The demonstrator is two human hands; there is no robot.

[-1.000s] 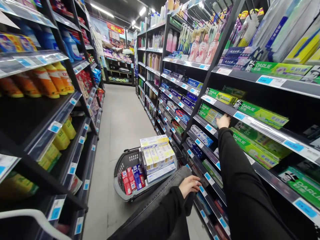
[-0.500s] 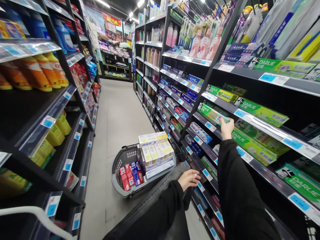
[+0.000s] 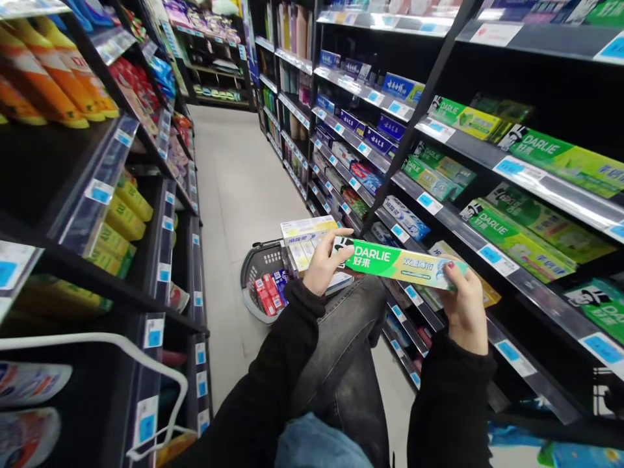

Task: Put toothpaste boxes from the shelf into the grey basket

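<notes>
A long green toothpaste box [image 3: 394,261] marked DARLIE is held level in front of me, off the shelf. My left hand [image 3: 325,261] grips its left end with thumb and fingers. At the other end my right hand [image 3: 464,300] is closed round the box, thumb on the front face. Behind my left hand, a grey shopping basket [image 3: 247,296] stands on the floor. In it lie red boxes [image 3: 266,294] and a stack of white and yellow boxes [image 3: 305,229], partly hidden by my hand and the held box.
On the right, shelves [image 3: 441,205] carry rows of toothpaste boxes, including more green ones [image 3: 524,244]. Orange bottles [image 3: 58,78] fill a shelf on the left, with a white curved rail [image 3: 141,364] jutting out below. Between them the aisle floor [image 3: 227,169] runs back.
My right hand has brought the toothpaste box off the shelf toward me. My left hand has risen from my knee and taken hold of its left end. The view has tipped downward.
</notes>
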